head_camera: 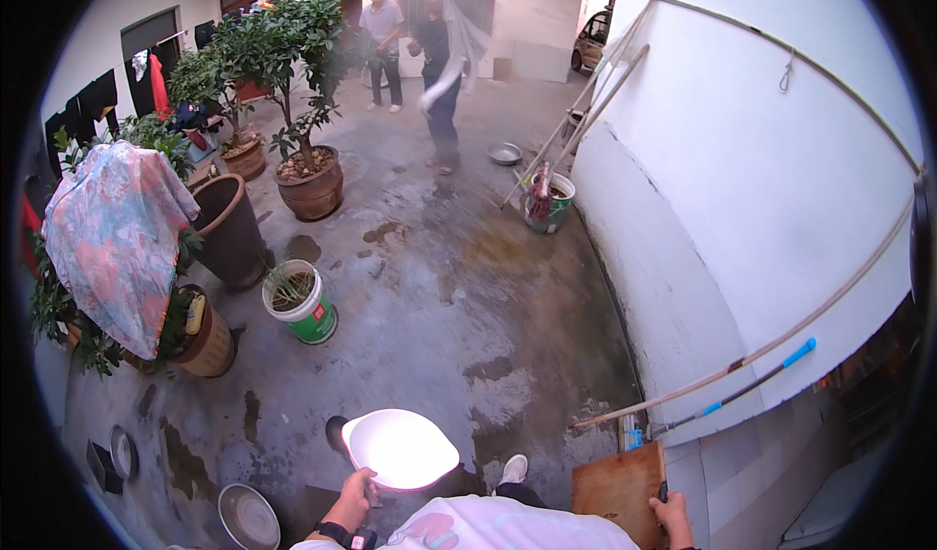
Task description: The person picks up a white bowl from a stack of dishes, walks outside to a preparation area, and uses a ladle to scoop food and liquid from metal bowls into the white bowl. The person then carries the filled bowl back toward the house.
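Note:
Near the bottom middle, my left hand [356,496] grips the rim of a white plastic basin [400,449] with a pink edge. The basin is tilted, and its inside looks bright and bare. At the bottom right my right hand [670,515] is closed on a small dark handle [663,491] at the edge of a brown wooden board [616,485]. Whether that handle belongs to the board or to a separate tool, I cannot tell. My white shoe [514,469] shows on the wet concrete floor between the basin and the board.
Metal basins [249,518] lie at lower left. A green-and-white bucket of plants [301,308] and large potted trees [310,188] stand left. Poles and a mop bucket [549,209] are by the right wall. Two people stand farther back, one holding up a pale cloth [460,45].

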Available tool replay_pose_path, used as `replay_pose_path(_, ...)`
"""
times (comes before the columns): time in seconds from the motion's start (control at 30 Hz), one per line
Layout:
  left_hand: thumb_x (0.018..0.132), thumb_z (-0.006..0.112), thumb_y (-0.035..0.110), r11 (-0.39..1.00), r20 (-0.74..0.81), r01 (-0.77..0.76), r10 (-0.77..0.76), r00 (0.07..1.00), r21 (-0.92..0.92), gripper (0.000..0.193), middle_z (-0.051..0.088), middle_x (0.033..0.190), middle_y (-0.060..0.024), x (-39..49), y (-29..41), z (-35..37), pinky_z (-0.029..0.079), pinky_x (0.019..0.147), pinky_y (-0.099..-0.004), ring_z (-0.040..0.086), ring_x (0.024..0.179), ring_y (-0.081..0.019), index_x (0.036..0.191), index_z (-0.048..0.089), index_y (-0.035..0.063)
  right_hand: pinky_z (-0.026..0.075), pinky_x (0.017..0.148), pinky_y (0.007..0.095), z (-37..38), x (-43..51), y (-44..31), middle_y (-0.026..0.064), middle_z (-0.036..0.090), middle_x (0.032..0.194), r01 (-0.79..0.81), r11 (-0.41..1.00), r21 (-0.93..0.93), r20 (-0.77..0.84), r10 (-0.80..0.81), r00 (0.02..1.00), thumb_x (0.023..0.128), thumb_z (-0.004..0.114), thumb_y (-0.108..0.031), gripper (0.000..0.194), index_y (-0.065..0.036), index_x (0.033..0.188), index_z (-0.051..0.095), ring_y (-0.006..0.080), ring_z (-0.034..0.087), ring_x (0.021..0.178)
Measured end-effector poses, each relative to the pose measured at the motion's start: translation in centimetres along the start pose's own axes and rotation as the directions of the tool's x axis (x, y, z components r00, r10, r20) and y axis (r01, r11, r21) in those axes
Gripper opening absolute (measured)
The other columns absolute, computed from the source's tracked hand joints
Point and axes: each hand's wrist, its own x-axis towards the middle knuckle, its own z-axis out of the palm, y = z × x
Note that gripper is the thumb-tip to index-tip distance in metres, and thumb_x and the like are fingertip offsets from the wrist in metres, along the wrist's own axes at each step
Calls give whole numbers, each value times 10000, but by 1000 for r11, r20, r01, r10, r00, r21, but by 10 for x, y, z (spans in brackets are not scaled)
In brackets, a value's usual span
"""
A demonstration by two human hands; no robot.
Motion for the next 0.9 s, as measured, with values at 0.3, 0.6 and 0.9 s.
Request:
replay_pose_path(0.3, 685, 578, 36, 993, -19, 7, -9, 1000, -119, 253, 448, 676, -23, 9, 14, 87, 366, 393, -240, 422, 484, -115, 902, 453, 77, 491, 661, 410, 73, 117, -5, 210, 633, 750, 15, 991, -132, 75, -5, 997, 626, 790, -327, 453, 70, 724, 595, 320, 642, 744)
replay_pose_path(0.6, 685, 574, 47, 982, -20, -4, 0, 1000, -187, 231, 459, 682, -10, 17, 32, 169, 372, 404, -225, 428, 500, -99, 883, 464, 91, 497, 693, 398, 90, 202, -56, 234, 638, 753, -14, 992, -128, 187, 38, 982, 596, 791, -376, 519, 73, 804, 633, 325, 657, 799)
replay_pose_path(0.9, 672, 592, 47, 967, -38, 59, -70, 997, -247, 234, 437, 637, -8, 68, 89, 202, 367, 381, -223, 416, 468, -101, 865, 465, 85, 507, 682, 403, 85, 251, -178, 251, 637, 778, 94, 970, -225, 195, -49, 980, 653, 758, -301, 446, 95, 788, 604, 333, 656, 807)
